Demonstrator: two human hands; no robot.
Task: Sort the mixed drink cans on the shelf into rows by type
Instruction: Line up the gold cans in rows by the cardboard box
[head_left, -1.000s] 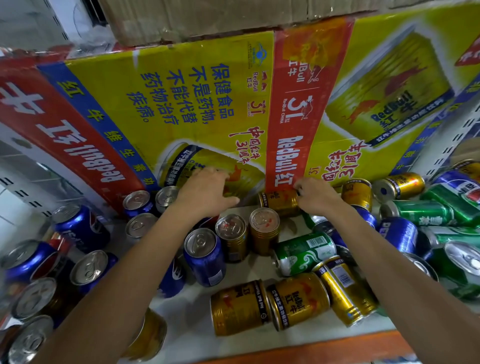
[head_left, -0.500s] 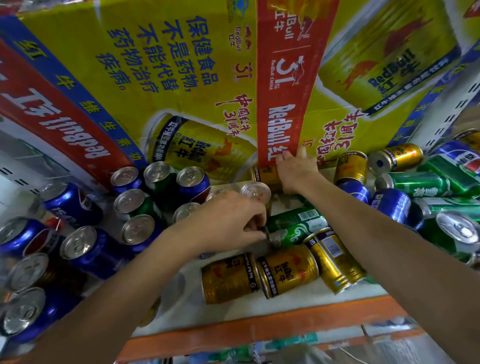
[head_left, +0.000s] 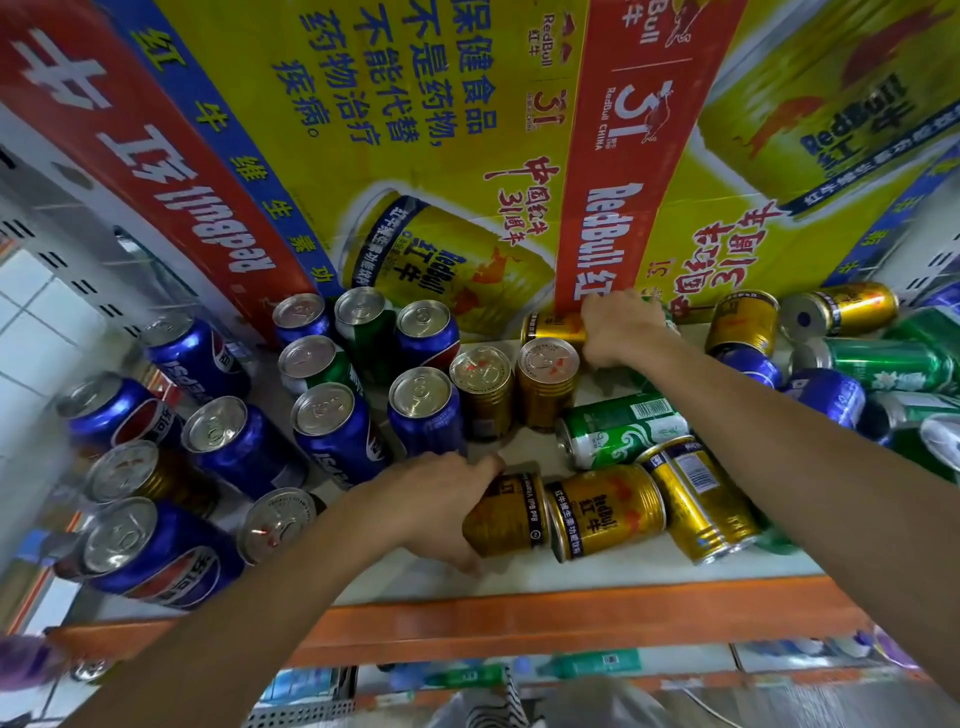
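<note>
Looking down at a white shelf (head_left: 597, 578) with an orange front edge, crowded with mixed drink cans. A large yellow and red Red Bull carton (head_left: 467, 156) stands along the back.

The left hand (head_left: 441, 501) reaches to the front of the shelf. Its fingers and thumb are wrapped around a front gold Red Bull can (head_left: 511, 519), which lies on its side. Touching that can on the right is a second lying gold can (head_left: 608, 512), and beside that a third gold can (head_left: 696, 499), tilted.

The right hand (head_left: 618, 327) reaches to the back. Its fingers are curled over the end of a back gold Red Bull can (head_left: 553, 327), which lies on its side against the carton.

Between the two hands, two upright gold cans (head_left: 483, 384) stand side by side. A green can (head_left: 618, 426) lies on its side just right of them.

On the left, upright cans stand close together. Most are blue Pepsi cans (head_left: 332, 431), with a green upright can (head_left: 317, 366) and a gold one among them.

On the right, beyond the right forearm, green, blue and gold cans lie in a loose pile (head_left: 883, 364), most of them on their sides.
</note>
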